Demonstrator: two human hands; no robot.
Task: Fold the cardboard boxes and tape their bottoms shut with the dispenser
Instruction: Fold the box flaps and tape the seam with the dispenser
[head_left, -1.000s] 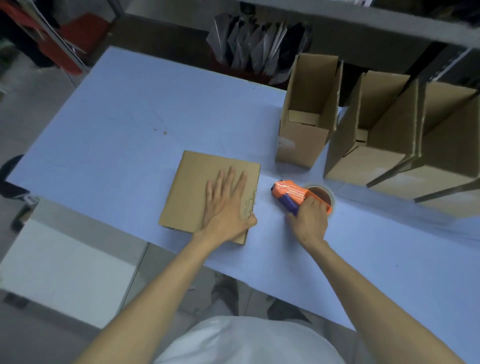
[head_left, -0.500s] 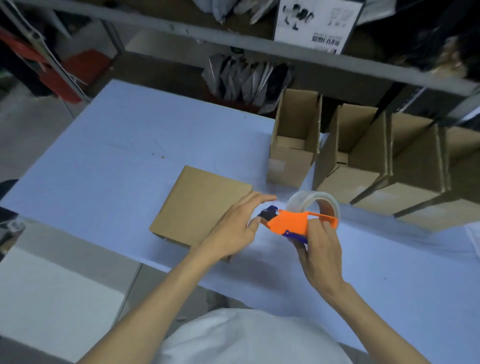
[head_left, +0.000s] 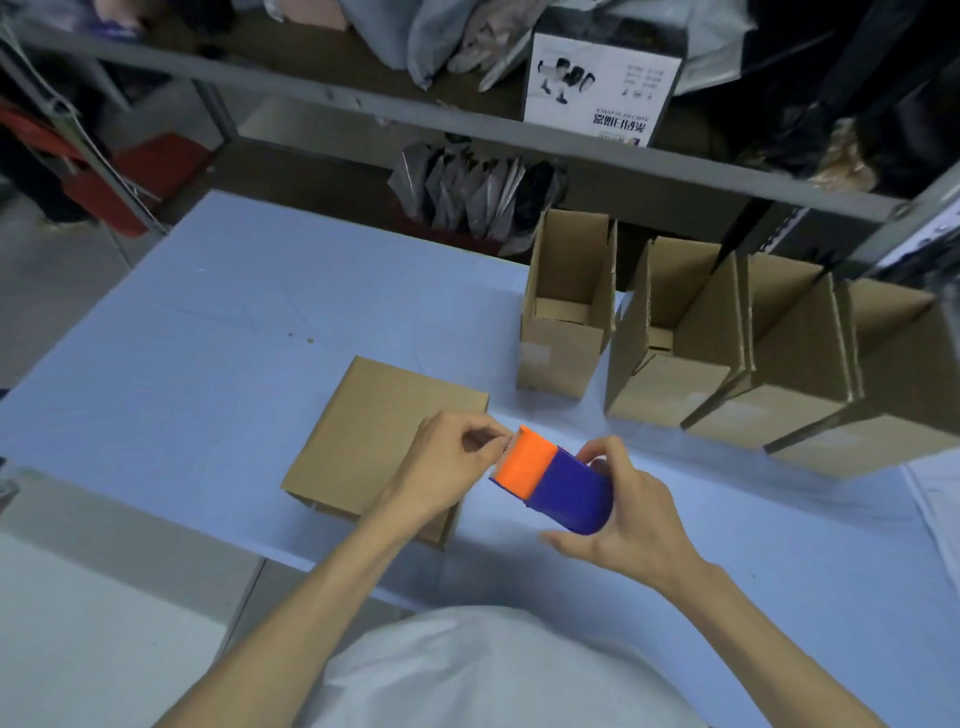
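A folded cardboard box (head_left: 374, 426) lies with its closed side up near the front edge of the blue table (head_left: 208, 364). Above its right edge I hold the orange and blue tape dispenser (head_left: 553, 480) in the air. My right hand (head_left: 628, 512) wraps around the blue body. My left hand (head_left: 447, 473) pinches at the orange front end, where the tape end sits; the tape itself is too small to make out. Several upright open boxes (head_left: 566, 332) stand in a row at the back right.
A metal shelf rail (head_left: 467, 124) with bags and a white printed carton (head_left: 597, 83) runs across behind the table. Grey bags (head_left: 467, 192) stand under it. The table's front edge lies close to my body, with floor to the left.
My right hand lifted the dispenser off the table and turned it so the blue side faces up. My left hand left the flat box and pinched the dispenser's front end.
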